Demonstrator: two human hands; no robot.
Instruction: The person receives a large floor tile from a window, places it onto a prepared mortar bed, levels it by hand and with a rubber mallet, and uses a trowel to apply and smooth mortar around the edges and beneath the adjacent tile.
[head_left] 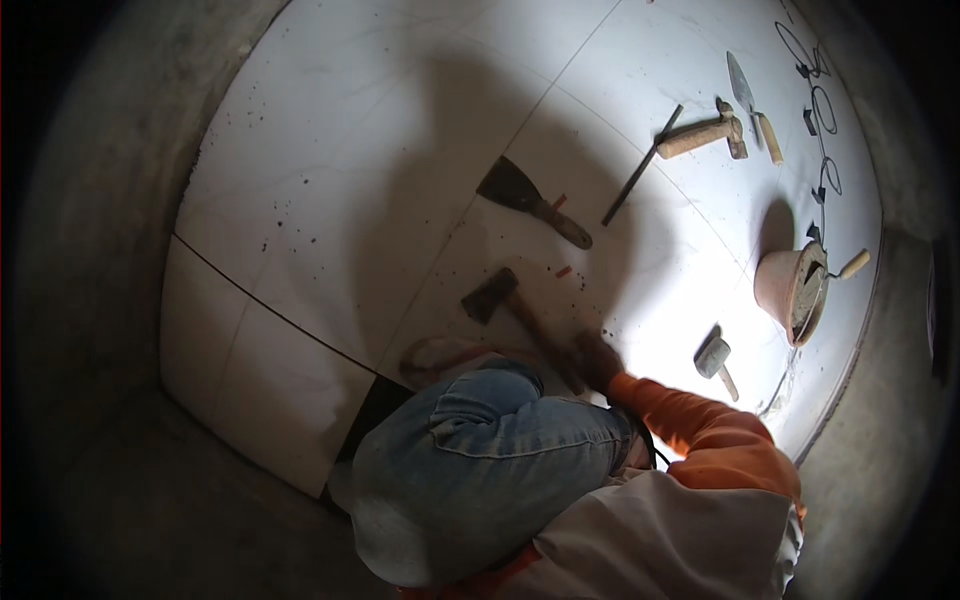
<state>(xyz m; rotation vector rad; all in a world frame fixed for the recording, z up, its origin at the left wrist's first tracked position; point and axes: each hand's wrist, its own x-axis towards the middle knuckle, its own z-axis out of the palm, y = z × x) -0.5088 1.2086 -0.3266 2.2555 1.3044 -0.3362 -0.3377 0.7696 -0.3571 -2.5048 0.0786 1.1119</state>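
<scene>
My right hand (598,360), in an orange sleeve, is low and right of centre, at the wooden handle of a hatchet-like tool (490,295) lying on the white tile floor (260,130). Its fingers are dark and blurred, so their grip is unclear. My left hand is out of sight. A wide scraper (515,190) lies above the tool, with small red pieces (563,271) nearby. A rubber mallet (713,356) lies right of my hand. My bent jeans-clad leg (470,470) fills the lower middle, with a pale reddish shape, perhaps a foot, partly behind it.
At upper right lie a metal bar (640,168), a hammer (690,138), a trowel (742,85) and looped dark wires (820,110). A bucket of mortar (777,285) with a trowel stands at right. Grey walls (110,250) border the tiles. A dark gap (365,415) shows beside my knee.
</scene>
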